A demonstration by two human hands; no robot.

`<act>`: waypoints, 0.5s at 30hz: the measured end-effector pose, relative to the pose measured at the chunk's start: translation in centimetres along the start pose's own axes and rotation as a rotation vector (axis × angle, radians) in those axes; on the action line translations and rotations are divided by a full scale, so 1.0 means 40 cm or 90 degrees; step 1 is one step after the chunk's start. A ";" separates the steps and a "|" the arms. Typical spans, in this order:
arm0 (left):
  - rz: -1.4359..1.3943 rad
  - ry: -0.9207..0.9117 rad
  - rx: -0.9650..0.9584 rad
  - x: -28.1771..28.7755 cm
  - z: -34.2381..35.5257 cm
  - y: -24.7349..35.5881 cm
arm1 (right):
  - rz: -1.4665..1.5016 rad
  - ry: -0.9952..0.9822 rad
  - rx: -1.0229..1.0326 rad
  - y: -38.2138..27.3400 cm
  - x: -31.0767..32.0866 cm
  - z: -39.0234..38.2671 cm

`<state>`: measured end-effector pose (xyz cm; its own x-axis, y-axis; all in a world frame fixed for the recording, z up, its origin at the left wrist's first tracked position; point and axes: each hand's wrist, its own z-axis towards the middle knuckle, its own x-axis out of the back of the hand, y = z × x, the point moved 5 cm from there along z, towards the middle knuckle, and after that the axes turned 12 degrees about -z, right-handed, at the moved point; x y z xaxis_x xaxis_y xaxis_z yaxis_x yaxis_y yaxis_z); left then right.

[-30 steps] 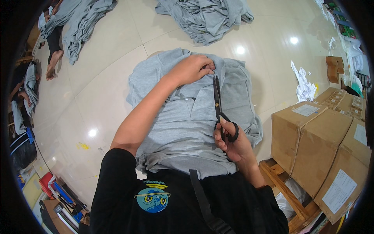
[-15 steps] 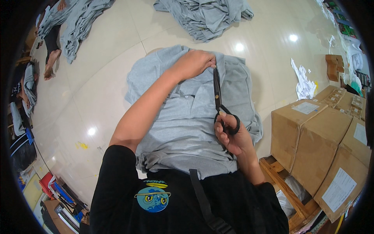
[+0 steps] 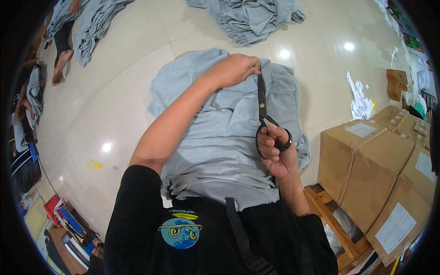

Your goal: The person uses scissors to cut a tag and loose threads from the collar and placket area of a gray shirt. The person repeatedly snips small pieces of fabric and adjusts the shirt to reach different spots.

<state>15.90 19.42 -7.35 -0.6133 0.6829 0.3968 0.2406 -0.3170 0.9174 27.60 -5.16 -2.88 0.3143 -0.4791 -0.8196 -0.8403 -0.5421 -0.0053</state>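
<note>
Much of the nearest part of the view is the person's black T-shirt [image 3: 220, 243], with a black webbing strap [image 3: 237, 224] down it. Against its front lies the grey shirt [image 3: 201, 142], spread in wrinkles directly ahead of the body, with a small pale button at mid-front; what bears its weight is hidden beneath. The right hand [image 3: 278, 153] is curled around the handle loops of the black scissors [image 3: 262, 105], whose 2 blades look nearly closed and point away from the body. Past the tips, the left hand [image 3: 238, 69] has its fingers drawn in to a pinch at a fold near the shirt's far end; the fingertips' exact hold is too small to make out.

For a clean snip here, I would hold that fold taut, part the blades only slightly, use just the tips and angle them off the cloth beneath. Left fingertips sit right beside the points, so they should be clear before any squeeze.

On the right, strapped cardboard boxes [image 3: 371, 169] stand by a wooden pallet [image 3: 316, 201]. Farther out, a heap of grey garments [image 3: 256, 23] lies on the tiled floor [image 3: 123, 91], and at far left a co-worker's bare foot [image 3: 62, 66] shows beside more grey cloth [image 3: 91, 36].
</note>
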 end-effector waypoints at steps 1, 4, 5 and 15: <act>-0.004 -0.001 0.004 -0.002 -0.001 -0.004 | 0.028 -0.018 0.002 -0.003 0.000 0.002; -0.015 -0.002 0.010 -0.005 0.000 -0.009 | 0.048 -0.058 -0.003 -0.010 -0.008 0.005; -0.016 0.001 0.011 -0.005 0.000 -0.010 | 0.052 -0.063 -0.002 -0.010 -0.007 0.005; -0.044 0.008 0.021 -0.010 -0.003 -0.019 | 0.052 -0.050 -0.018 -0.011 -0.013 0.012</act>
<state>15.89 19.32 -8.21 -0.6390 0.6937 0.3324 0.2216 -0.2478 0.9431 27.59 -4.32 -2.72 0.2087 -0.4671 -0.8592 -0.8484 -0.5235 0.0785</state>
